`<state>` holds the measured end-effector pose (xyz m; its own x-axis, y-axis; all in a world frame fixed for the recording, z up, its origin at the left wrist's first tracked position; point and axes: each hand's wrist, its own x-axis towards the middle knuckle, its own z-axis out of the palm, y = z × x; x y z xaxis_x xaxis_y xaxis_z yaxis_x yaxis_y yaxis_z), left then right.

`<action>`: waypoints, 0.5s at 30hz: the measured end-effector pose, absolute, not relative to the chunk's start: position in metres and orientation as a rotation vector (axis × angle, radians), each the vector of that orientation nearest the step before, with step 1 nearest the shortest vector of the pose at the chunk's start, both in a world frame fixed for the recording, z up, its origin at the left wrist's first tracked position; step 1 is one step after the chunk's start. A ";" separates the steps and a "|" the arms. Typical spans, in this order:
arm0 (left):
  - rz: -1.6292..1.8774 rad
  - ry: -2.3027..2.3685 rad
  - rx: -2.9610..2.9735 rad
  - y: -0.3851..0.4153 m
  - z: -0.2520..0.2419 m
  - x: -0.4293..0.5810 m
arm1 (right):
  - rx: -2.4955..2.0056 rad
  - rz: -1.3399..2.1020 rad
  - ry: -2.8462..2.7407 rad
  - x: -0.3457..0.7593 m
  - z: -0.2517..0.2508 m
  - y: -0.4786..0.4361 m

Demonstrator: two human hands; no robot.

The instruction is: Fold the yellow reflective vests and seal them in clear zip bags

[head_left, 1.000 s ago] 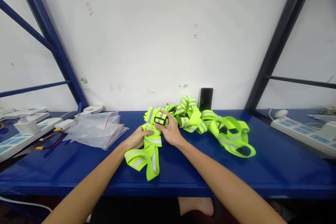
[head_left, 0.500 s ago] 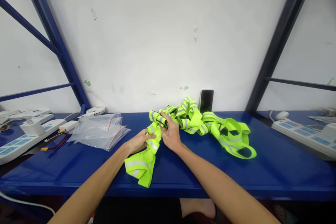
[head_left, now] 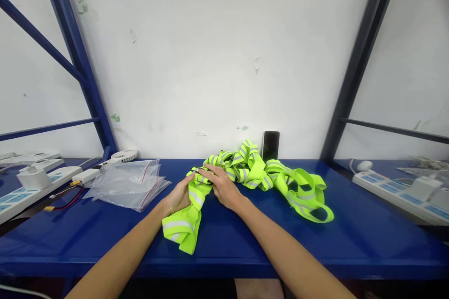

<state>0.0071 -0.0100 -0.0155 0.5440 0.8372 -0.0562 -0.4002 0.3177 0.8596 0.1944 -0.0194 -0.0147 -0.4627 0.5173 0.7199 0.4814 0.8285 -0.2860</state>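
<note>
Blue worktop (head_left: 351,243) carries, near its middle, a neon reflective strap (head_left: 182,229). Left hand (head_left: 178,197) is half closed around one fold, and right hand (head_left: 222,188) grips over it, seemingly to keep this fold gathered, while other loops lie toward the right.

Zip bags (head_left: 128,186) block the left hand's (head_left: 178,195) leftward path.

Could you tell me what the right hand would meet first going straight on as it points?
The right hand would meet the reflective yellow-green strap first; it seems already to touch it, though depth is unclear.
</note>
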 end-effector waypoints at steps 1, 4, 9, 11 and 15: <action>0.876 0.554 0.910 -0.009 -0.016 0.008 | -0.736 0.096 -2.122 0.194 -0.014 -0.021; 0.876 0.597 0.908 -0.010 -0.014 0.012 | -0.750 0.303 -2.053 0.193 -0.011 -0.026; 0.941 0.623 0.879 -0.013 -0.010 0.010 | -0.784 0.812 -1.705 0.190 -0.005 -0.033; 0.945 0.608 0.882 -0.014 -0.009 0.007 | -0.799 1.080 -1.507 0.187 -0.005 -0.033; 0.897 0.597 0.944 -0.017 -0.004 0.006 | -0.669 1.539 -1.239 0.181 -0.008 -0.032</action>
